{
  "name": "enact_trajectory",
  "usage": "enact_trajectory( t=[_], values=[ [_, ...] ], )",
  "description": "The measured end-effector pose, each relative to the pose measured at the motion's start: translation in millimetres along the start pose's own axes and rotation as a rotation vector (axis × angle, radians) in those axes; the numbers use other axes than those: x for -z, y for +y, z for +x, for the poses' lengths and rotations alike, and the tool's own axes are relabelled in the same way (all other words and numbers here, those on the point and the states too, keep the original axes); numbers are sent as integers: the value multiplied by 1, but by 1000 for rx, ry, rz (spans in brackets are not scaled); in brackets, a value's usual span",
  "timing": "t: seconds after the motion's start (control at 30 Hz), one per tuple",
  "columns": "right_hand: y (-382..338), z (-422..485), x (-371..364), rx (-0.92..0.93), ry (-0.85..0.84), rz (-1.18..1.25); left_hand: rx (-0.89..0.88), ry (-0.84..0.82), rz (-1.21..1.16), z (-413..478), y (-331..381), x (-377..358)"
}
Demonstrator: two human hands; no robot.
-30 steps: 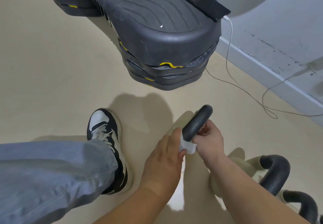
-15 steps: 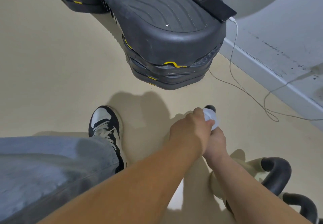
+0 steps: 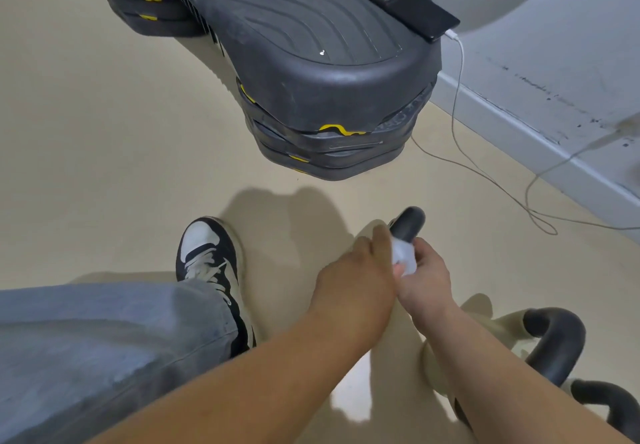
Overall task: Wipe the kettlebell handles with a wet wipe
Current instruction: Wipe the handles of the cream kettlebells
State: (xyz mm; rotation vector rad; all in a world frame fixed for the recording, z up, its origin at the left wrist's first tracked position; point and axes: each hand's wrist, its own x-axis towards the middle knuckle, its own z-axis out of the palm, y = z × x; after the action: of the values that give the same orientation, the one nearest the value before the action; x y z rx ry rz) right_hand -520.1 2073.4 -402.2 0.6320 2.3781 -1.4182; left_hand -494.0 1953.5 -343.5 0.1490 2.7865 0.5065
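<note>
A black kettlebell handle (image 3: pixel 408 223) sticks up from the floor between my hands; only its top end shows. A white wet wipe (image 3: pixel 403 256) is wrapped round the handle just below that end. My left hand (image 3: pixel 356 270) reaches in from the lower left and grips the wipe against the handle. My right hand (image 3: pixel 426 281) holds the handle from the right, just under the wipe. The kettlebell's body is hidden beneath my arms.
A second kettlebell with a cream body (image 3: pixel 502 326) and black handle (image 3: pixel 557 343) stands at the lower right, another black handle (image 3: pixel 606 405) behind it. Stacked grey step platforms (image 3: pixel 311 97) lie ahead, carrying a phone (image 3: pixel 412 10) on a white cable (image 3: pixel 460 97). My shoe (image 3: pixel 211 263) is at left.
My left hand slid the wipe up to the tip of the handle, then came back down a little, so the black tip shows again. My right hand kept its hold.
</note>
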Motion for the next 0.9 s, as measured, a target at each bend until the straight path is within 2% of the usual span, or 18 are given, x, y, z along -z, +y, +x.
enact_trajectory(
  t=[0.07,0.2,0.3,0.37,0.53,0.63,0.7,0.77,0.83,0.9],
  values=[
    [-1,2,2,-15,-27,15,28,-36,96,26,20,12],
    [0,1,5,13,-56,49,54,-165,108,78,47,28],
    [-11,-7,6,-82,-46,136,-113,-350,269,100,60,40],
    [-18,-13,8,-158,-23,259,-195,-391,367,108,65,46],
    [-27,-16,11,-191,-51,249,-222,-480,471,115,71,46],
    [-12,-8,10,-187,-52,256,-145,-406,329,106,65,33],
    [-9,-6,8,-226,-49,353,-38,-218,156,87,55,26],
    [-7,-3,4,-236,-36,411,-9,-55,102,57,42,20],
    [-2,-3,0,-135,4,225,-25,0,116,27,21,4],
    [0,-4,-1,-77,60,82,-84,-13,144,-1,-2,-12]
  ],
)
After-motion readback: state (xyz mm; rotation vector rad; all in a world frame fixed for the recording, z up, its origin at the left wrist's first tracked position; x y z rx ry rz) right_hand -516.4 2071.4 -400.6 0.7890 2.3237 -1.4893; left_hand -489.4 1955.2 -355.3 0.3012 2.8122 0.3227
